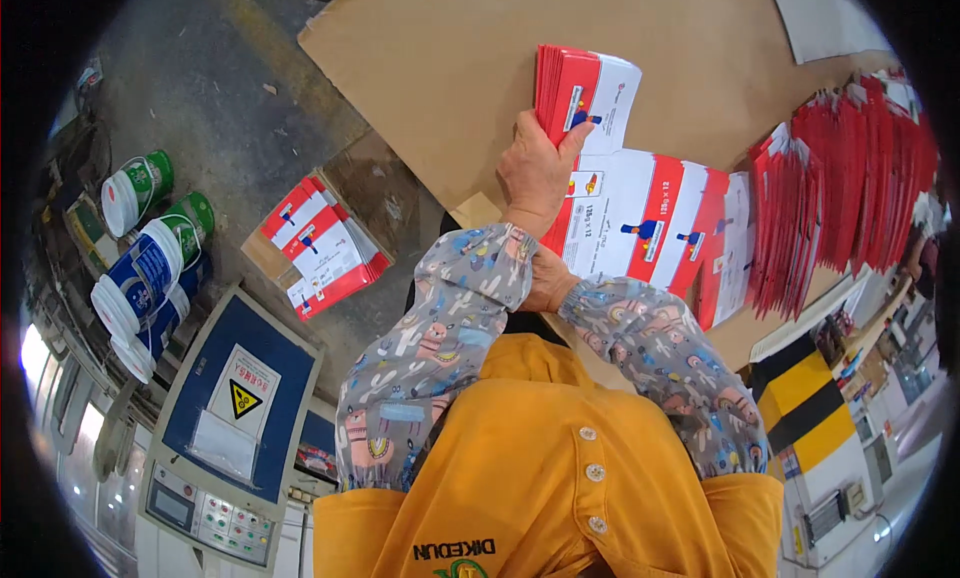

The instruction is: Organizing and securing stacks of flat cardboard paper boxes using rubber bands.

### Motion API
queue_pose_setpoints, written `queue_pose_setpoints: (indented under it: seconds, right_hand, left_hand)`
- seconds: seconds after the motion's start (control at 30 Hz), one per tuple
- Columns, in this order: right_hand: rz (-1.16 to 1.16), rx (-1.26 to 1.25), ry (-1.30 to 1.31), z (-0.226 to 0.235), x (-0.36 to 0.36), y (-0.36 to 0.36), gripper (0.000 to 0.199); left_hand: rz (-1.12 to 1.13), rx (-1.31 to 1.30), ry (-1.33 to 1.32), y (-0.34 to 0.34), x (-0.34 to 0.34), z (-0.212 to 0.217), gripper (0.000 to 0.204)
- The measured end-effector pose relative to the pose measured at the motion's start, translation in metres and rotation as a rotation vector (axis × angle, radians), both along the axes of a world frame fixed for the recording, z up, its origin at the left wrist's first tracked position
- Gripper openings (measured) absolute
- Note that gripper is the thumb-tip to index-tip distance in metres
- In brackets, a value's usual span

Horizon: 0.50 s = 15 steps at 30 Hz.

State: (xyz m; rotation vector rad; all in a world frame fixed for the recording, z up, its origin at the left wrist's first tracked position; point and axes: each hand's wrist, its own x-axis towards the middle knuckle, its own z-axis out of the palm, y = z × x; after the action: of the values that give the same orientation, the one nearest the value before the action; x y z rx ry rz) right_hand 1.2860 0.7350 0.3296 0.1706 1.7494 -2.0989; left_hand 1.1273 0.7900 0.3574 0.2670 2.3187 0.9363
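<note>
My left hand [538,168] is closed on the near left corner of a stack of flat red-and-white cartons [612,93], thumb on top and fingers at its left edge. Under and nearer than that stack, more printed carton sheets [640,213] spread to the right across the brown board. My right hand [550,281] lies beside the near left edge of these sheets, below my left wrist. The left sleeve and wrist cover its fingers, so its grip does not show.
Dense rows of red cartons [850,178] stand on edge at the right of the brown cardboard surface [430,68]. Lower left, another carton pile [335,253] rests on cardboard. Several buckets [140,278] and a control panel [225,408] are at far left; a yellow-black striped block [805,393] is at right.
</note>
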Motion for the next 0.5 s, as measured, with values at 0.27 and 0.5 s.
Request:
queue_pose_setpoints:
  seconds: [0.27,0.5]
  right_hand:
    - [0.283,0.787,0.392,0.003,-0.014,0.004,0.05]
    - [-0.007,0.803,0.602,0.056,-0.027,0.025,0.042]
  left_hand:
    - [0.031,0.039,0.001,0.001,0.006,0.005,0.062]
    - [0.045,0.055,-0.008,-0.001,0.004,0.003,0.058]
